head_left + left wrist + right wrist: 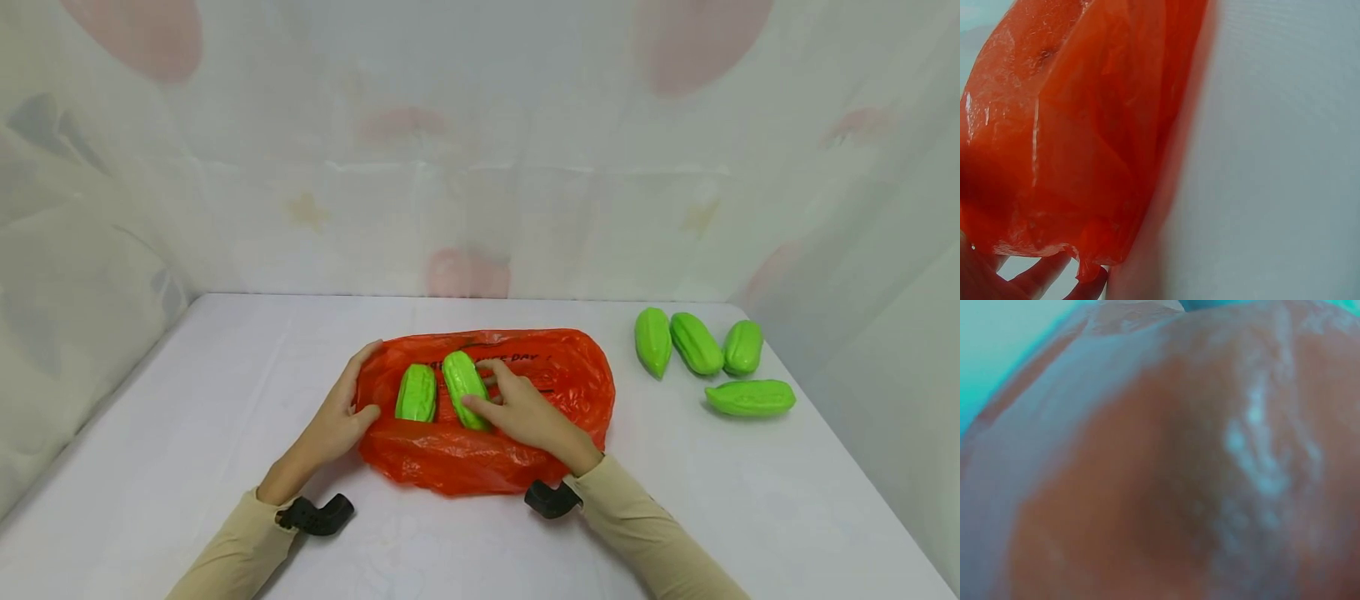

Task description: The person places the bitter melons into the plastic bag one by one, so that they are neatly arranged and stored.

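A red plastic bag [570,392] lies on the table with its mouth spread open and dark print inside. My left hand [337,417] grips the bag's left rim; in the left wrist view its fingers [1041,275] curl at the edge of the thin plastic. Inside the bag mouth lies one bright green ridged bitter melon [416,393]. Beside it, my right hand [525,408] holds a second bitter melon [462,383], whose lower end is behind the bag's front fold. The bag fills most of the right wrist view, blurred, and hides that hand there.
Several more green bitter melons [696,343] lie at the table's far right, one of them [752,398] sideways nearer the right edge. A white cloth covers the table [187,417]. A patterned curtain [480,208] hangs behind it and along both sides.
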The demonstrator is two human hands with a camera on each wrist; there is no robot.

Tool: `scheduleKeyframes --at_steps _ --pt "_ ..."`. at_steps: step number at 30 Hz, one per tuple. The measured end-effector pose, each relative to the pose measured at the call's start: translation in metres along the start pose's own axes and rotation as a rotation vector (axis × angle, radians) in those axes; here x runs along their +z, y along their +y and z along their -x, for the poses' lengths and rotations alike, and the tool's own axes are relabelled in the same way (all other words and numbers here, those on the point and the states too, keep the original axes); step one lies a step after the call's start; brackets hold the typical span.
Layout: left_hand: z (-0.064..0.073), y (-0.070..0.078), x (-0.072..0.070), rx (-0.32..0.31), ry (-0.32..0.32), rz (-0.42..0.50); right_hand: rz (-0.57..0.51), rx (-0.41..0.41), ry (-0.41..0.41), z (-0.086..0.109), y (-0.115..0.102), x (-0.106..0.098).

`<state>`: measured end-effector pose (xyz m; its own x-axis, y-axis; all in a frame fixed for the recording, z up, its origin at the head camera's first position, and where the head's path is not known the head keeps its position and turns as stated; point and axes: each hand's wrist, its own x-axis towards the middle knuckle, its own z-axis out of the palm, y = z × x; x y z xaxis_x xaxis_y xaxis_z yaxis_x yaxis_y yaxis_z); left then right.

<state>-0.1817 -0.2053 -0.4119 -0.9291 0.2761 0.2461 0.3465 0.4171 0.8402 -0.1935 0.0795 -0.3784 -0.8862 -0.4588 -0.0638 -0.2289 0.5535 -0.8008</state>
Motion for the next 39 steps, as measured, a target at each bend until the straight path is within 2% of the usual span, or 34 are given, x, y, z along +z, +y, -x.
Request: scheduleKeyframes --at_steps 19,26,34,39 --pt "-0.0013 -0.0017 -0.0018 0.003 0.002 0.011 0.007 -0.046 -0.041 -0.0003 -0.0015 -0.0011" --pt "-0.002 -0.0017 -0.0019 0.011 -0.001 0.025 0.008 -0.103 -0.075 -0.0019 0.0004 -0.0025" --pt "-0.0027 -0.0036 -0.0018 0.018 -0.003 0.028 0.015 -0.095 -0.133 0.0002 -0.0017 -0.006" --pt "-0.003 -0.0039 -0.0018 0.021 0.001 0.015 0.033 -0.101 -0.136 0.0002 -0.0016 -0.0077"
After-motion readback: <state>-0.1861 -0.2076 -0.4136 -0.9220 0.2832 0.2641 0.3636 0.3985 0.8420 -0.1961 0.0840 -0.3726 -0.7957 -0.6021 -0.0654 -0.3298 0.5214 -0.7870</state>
